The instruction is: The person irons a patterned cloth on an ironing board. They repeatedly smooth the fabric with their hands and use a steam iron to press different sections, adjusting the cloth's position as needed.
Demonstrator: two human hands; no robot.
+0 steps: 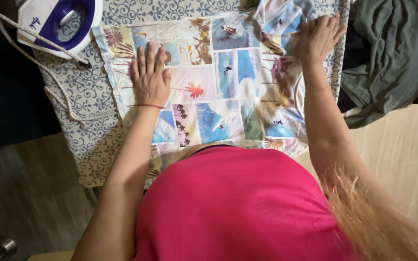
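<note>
An ironing board point(90, 92) covered in a white cloth with a blue-grey scroll pattern is seen standing on a wooden floor point(20, 188). A garment point(218, 82) printed with beach and palm pictures is spread flat across the board. A white and purple iron point(59, 21) is set at the board's far left end, and its braided cord point(49, 72) is trailed over the cover.

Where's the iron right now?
In the head view, the white and purple iron sits at the top left corner, on the patterned ironing board cover, just beyond the left hand, which lies flat on the printed garment.
</note>
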